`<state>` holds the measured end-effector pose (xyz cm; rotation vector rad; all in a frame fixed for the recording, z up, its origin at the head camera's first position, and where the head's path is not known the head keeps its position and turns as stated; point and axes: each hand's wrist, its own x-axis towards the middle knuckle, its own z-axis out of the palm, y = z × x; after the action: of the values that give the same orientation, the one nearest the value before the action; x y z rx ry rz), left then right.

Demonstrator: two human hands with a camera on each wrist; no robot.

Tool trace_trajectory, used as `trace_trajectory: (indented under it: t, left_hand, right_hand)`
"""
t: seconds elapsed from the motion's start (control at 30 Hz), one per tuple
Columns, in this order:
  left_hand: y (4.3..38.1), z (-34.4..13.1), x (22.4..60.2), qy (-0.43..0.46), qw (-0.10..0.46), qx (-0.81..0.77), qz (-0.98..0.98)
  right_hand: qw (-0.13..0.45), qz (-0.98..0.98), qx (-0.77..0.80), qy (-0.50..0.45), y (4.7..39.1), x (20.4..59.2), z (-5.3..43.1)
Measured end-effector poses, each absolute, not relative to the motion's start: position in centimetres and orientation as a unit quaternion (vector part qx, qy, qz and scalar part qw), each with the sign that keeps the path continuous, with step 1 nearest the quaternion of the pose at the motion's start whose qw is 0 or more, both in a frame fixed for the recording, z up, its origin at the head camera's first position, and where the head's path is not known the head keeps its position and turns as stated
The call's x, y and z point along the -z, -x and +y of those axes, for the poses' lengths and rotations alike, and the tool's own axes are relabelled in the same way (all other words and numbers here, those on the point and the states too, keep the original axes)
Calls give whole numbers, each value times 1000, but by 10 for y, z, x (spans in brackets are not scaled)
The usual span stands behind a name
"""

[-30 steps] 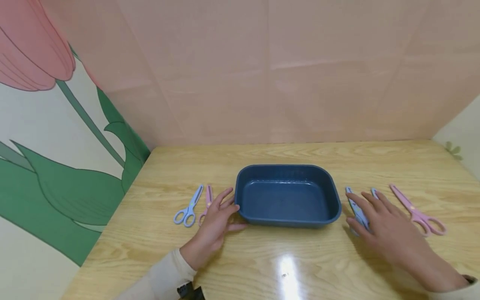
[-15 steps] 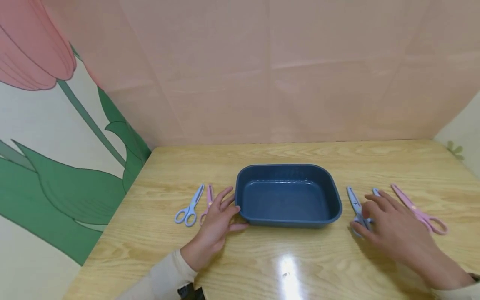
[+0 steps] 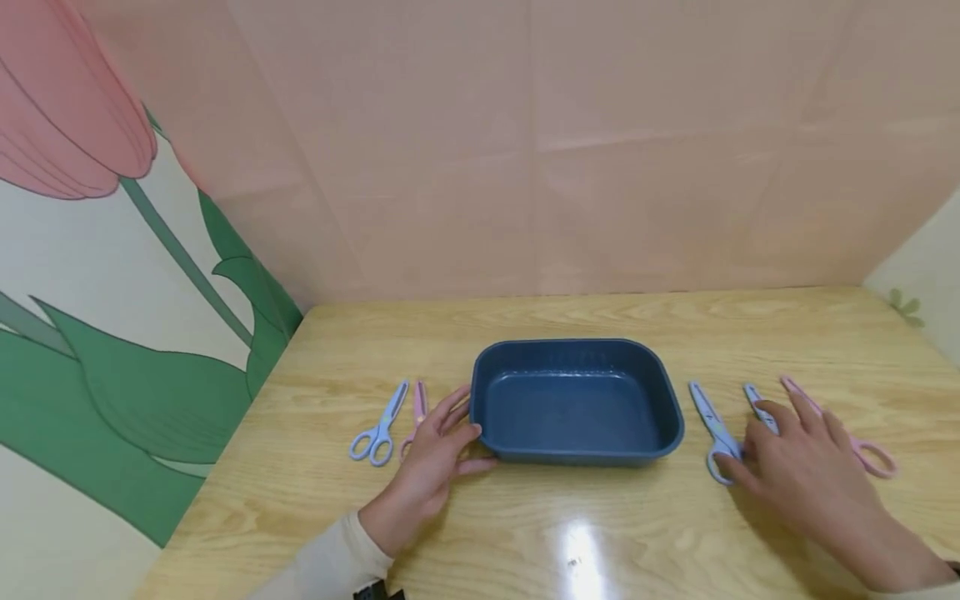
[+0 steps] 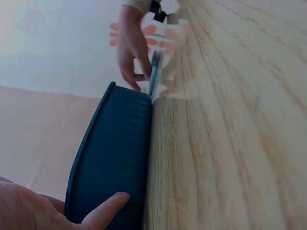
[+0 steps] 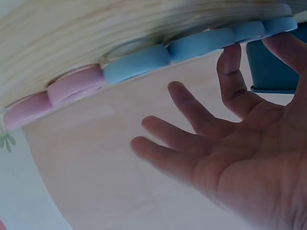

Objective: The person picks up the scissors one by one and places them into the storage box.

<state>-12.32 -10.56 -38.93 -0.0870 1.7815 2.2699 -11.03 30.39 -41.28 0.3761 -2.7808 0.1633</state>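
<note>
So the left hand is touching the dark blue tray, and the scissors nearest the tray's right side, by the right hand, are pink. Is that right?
Not quite: the scissors by the right hand are light blue, not pink, as the head view shows. The rest holds: they are nearest the right side of the dark blue tray, and the left hand is touching it.

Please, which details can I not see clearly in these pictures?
Head view: lower part of the right group's middle scissors, behind the right grip.
Head view: part of the left pink scissors, behind the left grip.
Head view: dark object at the left sleeve, cut off by the bottom edge.
Left wrist view: inside of the tray, hidden by its outer side.
</note>
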Motion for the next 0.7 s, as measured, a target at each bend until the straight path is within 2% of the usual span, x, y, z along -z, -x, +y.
trace_trajectory:
  t: [0.53, 0.7]
  left_hand:
    - [123, -110, 390, 26, 127, -786, 605]
    - [124, -108, 392, 25, 130, -785, 605]
  right_hand:
    - [129, -982, -58, -123, 111, 410, 300]
    - [134, -982, -55, -121, 111, 409, 300]
